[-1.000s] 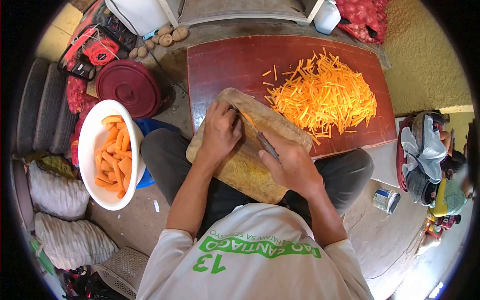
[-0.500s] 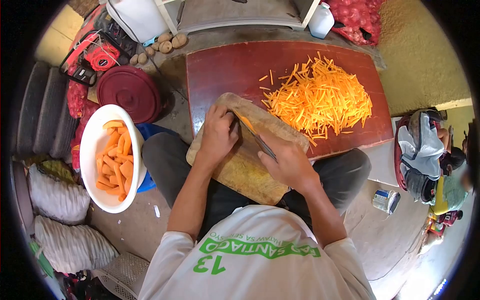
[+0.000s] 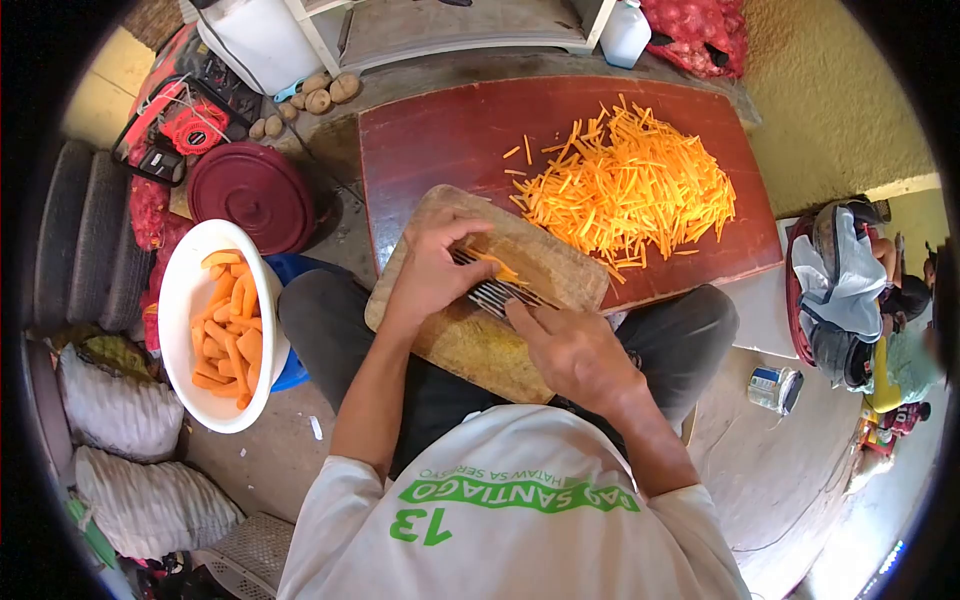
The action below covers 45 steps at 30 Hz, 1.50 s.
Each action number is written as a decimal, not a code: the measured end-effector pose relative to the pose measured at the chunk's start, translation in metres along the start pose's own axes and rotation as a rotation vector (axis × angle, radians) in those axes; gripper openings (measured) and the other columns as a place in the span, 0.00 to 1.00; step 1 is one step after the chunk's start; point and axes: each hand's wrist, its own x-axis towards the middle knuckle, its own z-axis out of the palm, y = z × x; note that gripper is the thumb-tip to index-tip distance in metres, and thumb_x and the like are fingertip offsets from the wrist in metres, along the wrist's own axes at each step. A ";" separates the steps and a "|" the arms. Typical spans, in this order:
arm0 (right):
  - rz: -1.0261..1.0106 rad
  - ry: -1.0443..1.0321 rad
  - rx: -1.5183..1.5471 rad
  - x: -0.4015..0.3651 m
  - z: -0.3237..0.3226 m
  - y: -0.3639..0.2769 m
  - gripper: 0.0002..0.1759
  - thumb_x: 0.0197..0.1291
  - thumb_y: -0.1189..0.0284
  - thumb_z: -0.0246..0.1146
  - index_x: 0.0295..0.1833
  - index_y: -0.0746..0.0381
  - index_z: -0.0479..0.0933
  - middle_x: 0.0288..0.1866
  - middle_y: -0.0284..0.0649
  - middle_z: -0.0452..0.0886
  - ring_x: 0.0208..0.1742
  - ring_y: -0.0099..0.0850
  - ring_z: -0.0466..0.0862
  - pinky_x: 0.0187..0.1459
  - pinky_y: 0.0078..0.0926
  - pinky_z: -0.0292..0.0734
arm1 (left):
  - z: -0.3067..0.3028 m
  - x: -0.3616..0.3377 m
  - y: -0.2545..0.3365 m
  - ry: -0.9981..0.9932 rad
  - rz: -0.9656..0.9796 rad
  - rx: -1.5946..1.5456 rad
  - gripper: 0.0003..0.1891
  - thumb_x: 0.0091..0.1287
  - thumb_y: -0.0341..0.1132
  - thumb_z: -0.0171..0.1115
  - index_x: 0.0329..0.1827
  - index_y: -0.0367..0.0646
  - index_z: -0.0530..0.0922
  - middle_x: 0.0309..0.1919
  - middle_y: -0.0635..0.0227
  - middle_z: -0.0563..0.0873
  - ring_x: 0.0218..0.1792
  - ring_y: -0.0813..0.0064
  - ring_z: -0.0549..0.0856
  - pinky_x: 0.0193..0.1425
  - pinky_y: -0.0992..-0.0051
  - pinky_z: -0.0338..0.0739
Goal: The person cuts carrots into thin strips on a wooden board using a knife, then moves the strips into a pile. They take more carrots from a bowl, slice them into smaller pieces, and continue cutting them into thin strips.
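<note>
“Cutting evenly starts with the left hand (image 3: 436,272), doesn't it?”

“Yes: it's half curled over the carrot (image 3: 508,272) on the cutting board's (image 3: 480,357) far half; whether it truly grips, one cannot tell. Its thumb (image 3: 480,271) belongs tucked clear of the knife (image 3: 497,298).”

“And the right hand (image 3: 572,350)?”

“Closed round the knife, over the cutting board's right edge. Short, level strokes should match the carrot strips (image 3: 640,185) beyond the cutting board.”

Knife blade (image 3: 490,296), a striped blur
</note>
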 end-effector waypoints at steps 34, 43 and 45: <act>0.298 0.075 0.484 -0.029 0.006 -0.009 0.29 0.71 0.73 0.73 0.75 0.70 0.80 0.53 0.60 0.91 0.51 0.56 0.94 0.54 0.45 0.89 | -0.018 -0.002 -0.009 0.271 0.109 0.599 0.09 0.70 0.31 0.77 0.52 0.47 0.93 0.48 0.66 0.91 0.58 0.58 0.87 0.71 0.51 0.66; 0.567 0.328 0.551 -0.006 -0.004 0.075 0.26 0.70 0.73 0.74 0.70 0.73 0.85 0.47 0.54 0.95 0.48 0.31 0.93 0.53 0.33 0.87 | -0.019 -0.006 -0.017 0.243 0.148 0.741 0.11 0.65 0.32 0.80 0.49 0.44 0.93 0.46 0.64 0.90 0.55 0.54 0.86 0.67 0.52 0.69; 0.620 0.365 0.485 -0.014 -0.025 0.094 0.26 0.69 0.74 0.75 0.70 0.73 0.85 0.41 0.45 0.91 0.42 0.22 0.85 0.47 0.28 0.85 | -0.018 -0.001 -0.016 0.236 0.165 0.743 0.10 0.66 0.32 0.79 0.49 0.44 0.93 0.46 0.64 0.89 0.54 0.54 0.86 0.66 0.52 0.70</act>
